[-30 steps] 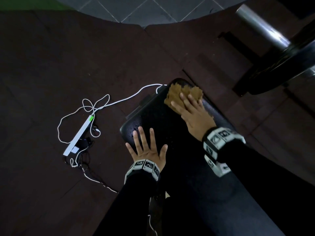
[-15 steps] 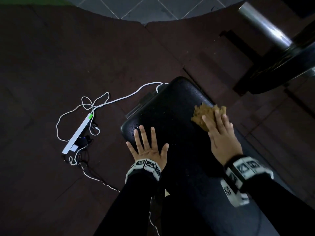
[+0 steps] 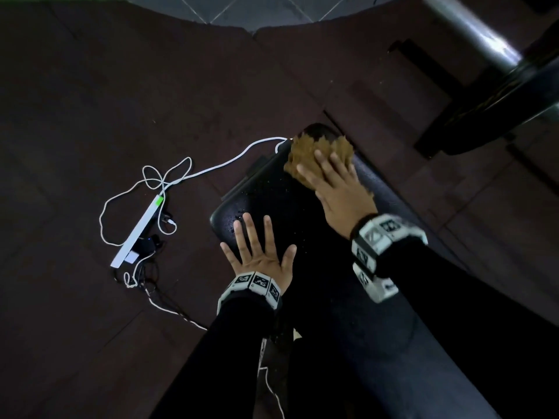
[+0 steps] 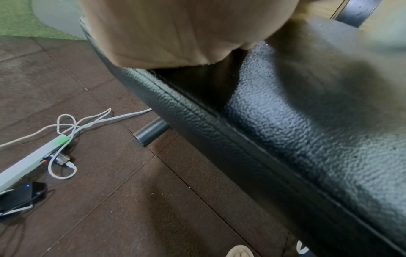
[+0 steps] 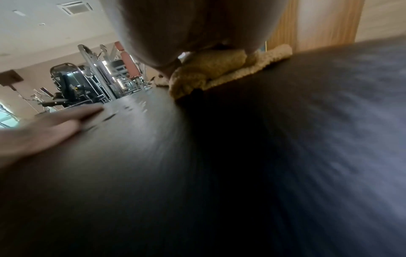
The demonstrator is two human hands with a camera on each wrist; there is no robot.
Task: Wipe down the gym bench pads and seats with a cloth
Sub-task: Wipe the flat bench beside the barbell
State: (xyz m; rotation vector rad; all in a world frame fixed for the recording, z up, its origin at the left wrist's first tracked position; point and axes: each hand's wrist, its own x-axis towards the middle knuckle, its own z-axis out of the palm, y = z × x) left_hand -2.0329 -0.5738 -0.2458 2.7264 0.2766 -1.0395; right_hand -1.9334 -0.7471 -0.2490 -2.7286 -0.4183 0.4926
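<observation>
1. No brand, label or readable writing shows anywhere; the square black-and-white markers on the wrist bands (image 3: 381,237) carry patterns, not words
2. The right hand (image 3: 335,189) lies flat with straight fingers pressing a tan cloth (image 3: 314,152) onto the far end of the black bench pad (image 3: 263,189); the cloth sticks out past the fingertips and reaches the pad's far edge
3. The left hand (image 3: 260,255) rests palm-down on the pad's near left corner, fingers spread and straight, holding nothing
4. Small droplets speckle the pad between the two hands
5. On the dark floor tiles (image 3: 90,101) left of the bench lie a white power strip (image 3: 137,231) with a green end, a looped white cable (image 3: 211,169) running under the pad's far corner, and a small black device (image 4: 19,196) beside the strip
6. A chrome bar (image 3: 472,28) and a dark weight plate (image 3: 514,95) fill the upper right of the head view, both cut off by the frame
7. The right wrist view is smeared with blur; gym machines (image 5: 72,83) show faintly behind the pad
8. Both wrist views are partly blocked by the heel of the hand, hiding the fingers
9. A shoe tip (image 4: 239,251) is cut off at the bottom edge
</observation>
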